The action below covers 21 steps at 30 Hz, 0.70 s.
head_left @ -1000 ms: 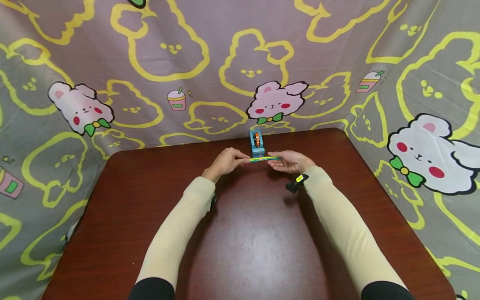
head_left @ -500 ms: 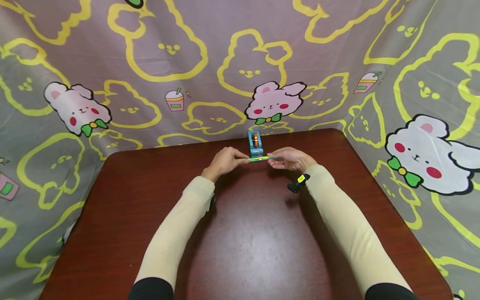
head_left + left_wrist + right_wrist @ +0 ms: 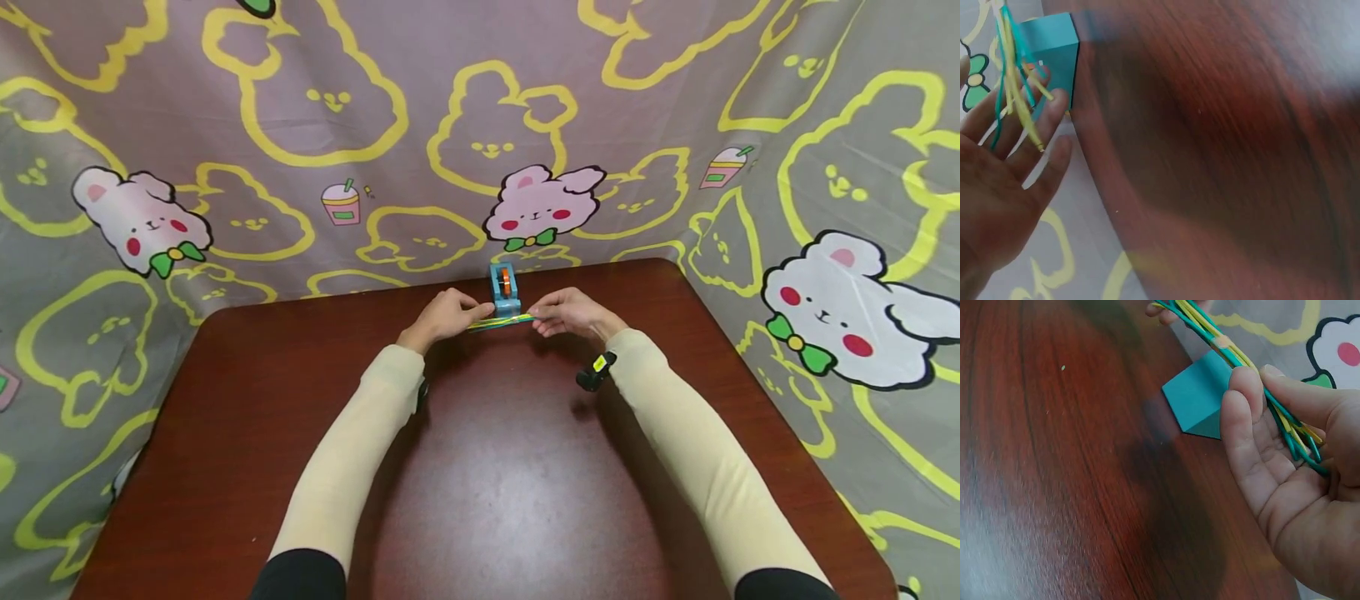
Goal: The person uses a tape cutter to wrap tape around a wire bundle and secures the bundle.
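Note:
A thin bundle of green and yellow strands, like wires or cords, is held above the table near its far edge. An orange-pink band wraps the middle of the bundle. My right hand pinches it between thumb and fingertips, with loose ends by the palm. At the other end my left hand has its fingers spread and fairly straight, and the loose strands overlap them in the left wrist view. Just behind the bundle stands a blue tape dispenser with an orange roll in it.
The brown wooden table runs back to a patterned curtain, which also hangs along both sides. A black wrist camera sits on the right wrist.
The bundle has moved left with my right hand, so its left end now passes under my left fingers. Those fingers pinched that end earlier and have loosened. The head view has shifted slightly.

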Motion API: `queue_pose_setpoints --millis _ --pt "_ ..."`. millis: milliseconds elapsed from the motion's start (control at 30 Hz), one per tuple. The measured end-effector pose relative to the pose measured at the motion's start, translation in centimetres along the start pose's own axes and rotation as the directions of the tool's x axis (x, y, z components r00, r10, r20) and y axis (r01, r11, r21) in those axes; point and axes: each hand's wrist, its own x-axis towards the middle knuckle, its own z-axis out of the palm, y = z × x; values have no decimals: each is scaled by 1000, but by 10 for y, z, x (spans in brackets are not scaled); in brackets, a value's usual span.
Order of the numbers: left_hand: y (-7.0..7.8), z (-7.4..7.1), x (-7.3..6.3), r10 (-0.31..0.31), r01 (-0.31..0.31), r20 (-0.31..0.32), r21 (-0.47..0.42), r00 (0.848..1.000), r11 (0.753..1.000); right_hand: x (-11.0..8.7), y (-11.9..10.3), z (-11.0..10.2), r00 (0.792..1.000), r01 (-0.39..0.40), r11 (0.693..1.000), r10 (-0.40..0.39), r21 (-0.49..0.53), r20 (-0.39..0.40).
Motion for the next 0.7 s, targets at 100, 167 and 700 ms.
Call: queue_pose_setpoints --millis 100,167,700 --pt "-4 2 5 -38 41 36 -105 999 994 0 1 0 998 67 995 -68 -79 -8" --pt "-6 3 7 -66 76 63 -162 996 984 0 2 0 994 105 986 -107 -127 -9" --pt "-9 5 19 -242 407 418 -370 876 835 1 4 -5 979 201 957 -203 -209 9"
